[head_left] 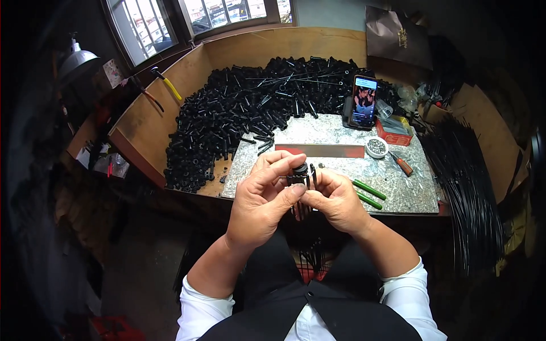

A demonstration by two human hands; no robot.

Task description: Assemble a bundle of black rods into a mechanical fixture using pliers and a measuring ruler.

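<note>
In front of my body, both hands are closed around a small black fitting (pixel 300 169) with a round cap and thin dark rods hanging below it. My left hand (pixel 259 199) grips the fitting between thumb and fingers. Close against it, my right hand (pixel 336 202) pinches a short black rod (pixel 313 176) that stands up beside the fitting. The fingers hide where the pieces meet. Green-handled pliers (pixel 369 194) lie just right of my right hand on the speckled work board (pixel 250 170). A flat metal bar (pixel 321 150) rests behind my hands.
A large heap of black parts (pixel 244 96) fills the wooden-walled bench at left and back. To the right are a bowl of small metal bits (pixel 376 148), a screwdriver (pixel 404 166), a red box (pixel 394 132), a propped phone (pixel 363 102) and a bundle of thin black rods (pixel 469 199).
</note>
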